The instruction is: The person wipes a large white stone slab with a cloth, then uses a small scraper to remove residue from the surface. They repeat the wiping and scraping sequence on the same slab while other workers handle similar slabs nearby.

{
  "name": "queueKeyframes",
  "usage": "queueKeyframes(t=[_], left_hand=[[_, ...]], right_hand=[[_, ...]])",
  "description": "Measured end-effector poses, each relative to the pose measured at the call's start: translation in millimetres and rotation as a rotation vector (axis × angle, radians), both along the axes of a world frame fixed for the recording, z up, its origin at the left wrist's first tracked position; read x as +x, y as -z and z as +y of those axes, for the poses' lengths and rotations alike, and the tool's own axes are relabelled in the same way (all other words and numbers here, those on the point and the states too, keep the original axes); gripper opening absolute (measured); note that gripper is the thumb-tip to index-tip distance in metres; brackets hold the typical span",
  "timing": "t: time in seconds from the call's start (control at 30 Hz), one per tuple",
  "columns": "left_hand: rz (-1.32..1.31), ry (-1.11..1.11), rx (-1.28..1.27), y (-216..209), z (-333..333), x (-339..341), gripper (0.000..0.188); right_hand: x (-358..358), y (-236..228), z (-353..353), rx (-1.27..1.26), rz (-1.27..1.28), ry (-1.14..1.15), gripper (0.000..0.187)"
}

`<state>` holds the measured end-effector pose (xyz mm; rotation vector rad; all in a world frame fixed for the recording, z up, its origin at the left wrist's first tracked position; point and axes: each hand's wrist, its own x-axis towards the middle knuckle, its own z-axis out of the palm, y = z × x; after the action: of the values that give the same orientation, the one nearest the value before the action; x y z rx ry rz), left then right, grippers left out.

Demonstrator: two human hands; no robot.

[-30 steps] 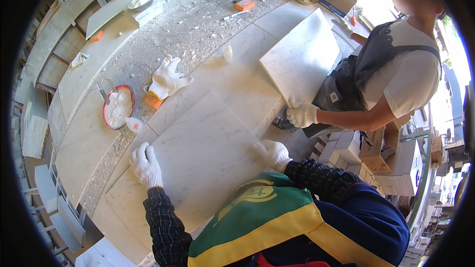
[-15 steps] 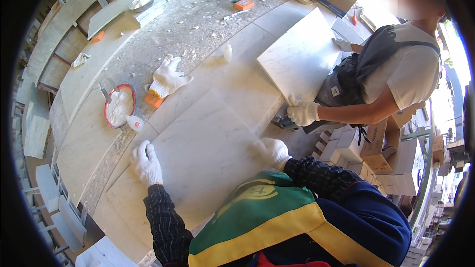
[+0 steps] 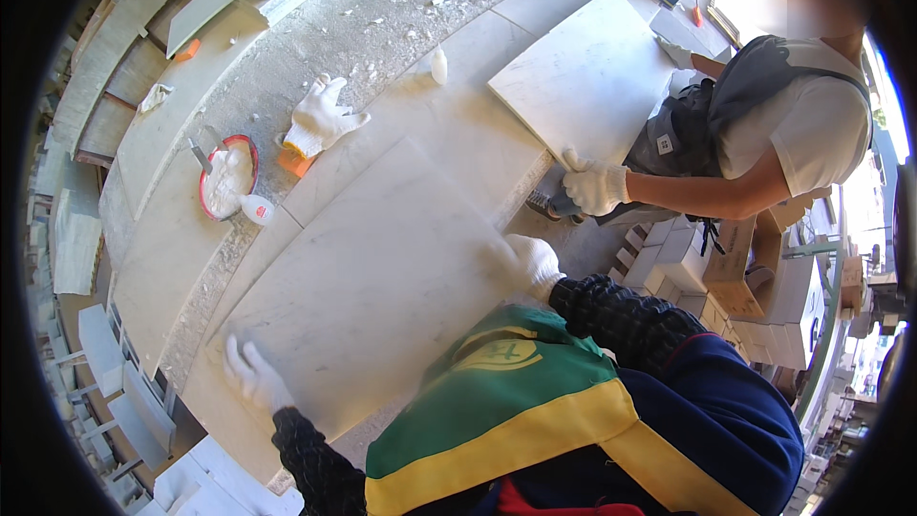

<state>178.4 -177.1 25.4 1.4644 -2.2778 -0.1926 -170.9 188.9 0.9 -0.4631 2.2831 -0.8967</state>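
A pale marble slab (image 3: 368, 268) with faint grey veins lies in front of me, over other marble tiles. My right hand (image 3: 528, 266), in a white knitted glove, is closed round its right edge. By the slab's left corner is my left hand (image 3: 256, 373), gloved alike, with its fingers stretched and apart; whether it touches the slab is hard to tell. Across from me on the right, a co-worker (image 3: 755, 134) holds a second marble slab (image 3: 592, 76) tilted between two gloved hands.
A red-rimmed bowl of white paste (image 3: 227, 182) with a tool in it stands left, beside a white bottle (image 3: 257, 209). Near it a white glove (image 3: 323, 119) rests on an orange block (image 3: 295, 161). Another white bottle (image 3: 438, 67) stands farther off. Cardboard boxes (image 3: 740, 263) are at the right.
My left hand has slid down and left along the slab's edge, its fingers spreading. My right hand stays at the right edge. The co-worker's slab has shifted slightly left.
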Motion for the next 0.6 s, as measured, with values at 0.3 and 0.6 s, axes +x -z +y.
queueKeyframes(t=[0.3, 0.6], left_hand=[[-0.239, -0.781, 0.098, 22.8, 88.2, 192.9, 0.054], [0.605, -0.721, 0.126, 57.9, 162.7, 182.7, 0.064]], right_hand=[[-1.2, 33.8, 5.2, -0.139, 0.369, -0.209, 0.041], [-7.1, 81.9, 36.1, -0.300, -0.287, 0.418, 0.036]])
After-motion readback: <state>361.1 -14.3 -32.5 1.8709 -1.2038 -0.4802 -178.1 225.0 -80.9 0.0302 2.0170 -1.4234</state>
